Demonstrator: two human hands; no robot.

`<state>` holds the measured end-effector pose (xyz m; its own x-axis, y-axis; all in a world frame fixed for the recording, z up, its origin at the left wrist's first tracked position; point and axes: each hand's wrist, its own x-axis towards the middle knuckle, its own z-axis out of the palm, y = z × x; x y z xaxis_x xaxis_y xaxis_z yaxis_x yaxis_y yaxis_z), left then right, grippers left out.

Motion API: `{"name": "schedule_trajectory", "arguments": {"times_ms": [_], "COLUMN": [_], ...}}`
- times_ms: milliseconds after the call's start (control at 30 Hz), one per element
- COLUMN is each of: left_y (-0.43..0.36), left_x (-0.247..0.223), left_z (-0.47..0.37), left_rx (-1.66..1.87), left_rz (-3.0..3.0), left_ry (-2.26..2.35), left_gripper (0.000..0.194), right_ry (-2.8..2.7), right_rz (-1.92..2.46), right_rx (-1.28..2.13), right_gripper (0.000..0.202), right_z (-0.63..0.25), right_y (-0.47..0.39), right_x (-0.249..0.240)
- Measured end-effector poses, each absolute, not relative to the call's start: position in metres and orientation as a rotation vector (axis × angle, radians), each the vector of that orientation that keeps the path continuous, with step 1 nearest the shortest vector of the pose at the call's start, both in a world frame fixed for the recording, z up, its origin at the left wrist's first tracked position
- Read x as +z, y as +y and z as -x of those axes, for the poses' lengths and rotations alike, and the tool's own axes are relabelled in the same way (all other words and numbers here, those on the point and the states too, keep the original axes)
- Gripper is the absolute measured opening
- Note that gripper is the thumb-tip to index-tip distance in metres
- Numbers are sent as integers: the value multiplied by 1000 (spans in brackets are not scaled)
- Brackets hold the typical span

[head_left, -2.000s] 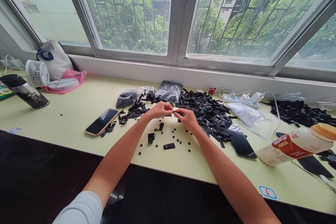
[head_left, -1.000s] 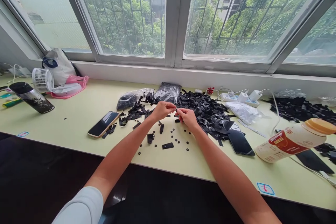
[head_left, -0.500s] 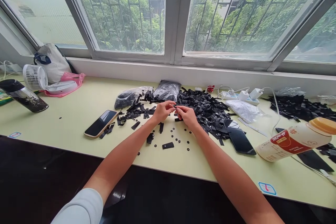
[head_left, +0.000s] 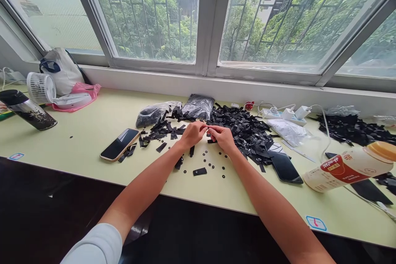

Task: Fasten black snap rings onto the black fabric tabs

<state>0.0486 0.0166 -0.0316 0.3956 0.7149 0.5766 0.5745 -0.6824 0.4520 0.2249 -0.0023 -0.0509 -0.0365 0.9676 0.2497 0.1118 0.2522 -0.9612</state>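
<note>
My left hand [head_left: 192, 134] and my right hand [head_left: 223, 137] meet above the table, fingertips pinched together. Between them is a small black piece, almost wholly hidden by the fingers; its exact kind cannot be made out. Just below lie several small black discs [head_left: 213, 166] with holes, scattered loosely. A short black strip [head_left: 199, 171] with a small light mark lies nearer the table's edge. Beyond my right hand spreads a heap of black strips [head_left: 244, 126], some bearing round discs. A smaller scatter of strips [head_left: 159, 130] lies left of my left hand.
Two plastic bags, one clear [head_left: 151, 114] and one dark-filled [head_left: 198, 106], lie at the back. A phone [head_left: 120, 145] rests left, another phone [head_left: 285, 167] right. A cream bottle [head_left: 346, 167], power strip [head_left: 275, 114], fan [head_left: 40, 87] and tumbler [head_left: 29, 111] stand around.
Both hands stay together with fingertips pressed closer, and less of the small black piece shows between them. The left hand has turned slightly, its back more upward. The view shifted a little.
</note>
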Motion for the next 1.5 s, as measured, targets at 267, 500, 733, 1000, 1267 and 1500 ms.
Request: {"name": "schedule_trajectory", "arguments": {"times_ms": [267,500,733,1000,1267,1500], "left_y": [21,19,24,36,42,35], "left_x": [-24,-17,-16,-5,-23,-18], "left_z": [-39,-32,-25,27,14,12], "left_rx": [1179,1168,1111,682,649,629], "left_rz": [-2984,-3213,-2929,-2438,-2481,-2458], "left_ry": [846,740,882,1218,1132,1131], "left_gripper": [24,34,26,29,23,27], "right_ry": [-1231,-1259,-1203,-1128,-1142,-1132], "right_rz": [990,894,1000,1101,1114,1126], "right_rx": [1235,1328,1326,1216,1206,1227], "right_gripper": [52,38,43,43,42,41], "right_z": [-227,-232,-234,-237,-235,-237], "right_y": [-4,-7,-2,3,4,5], "right_x": [-41,-36,-42,-50,-53,-54]}}
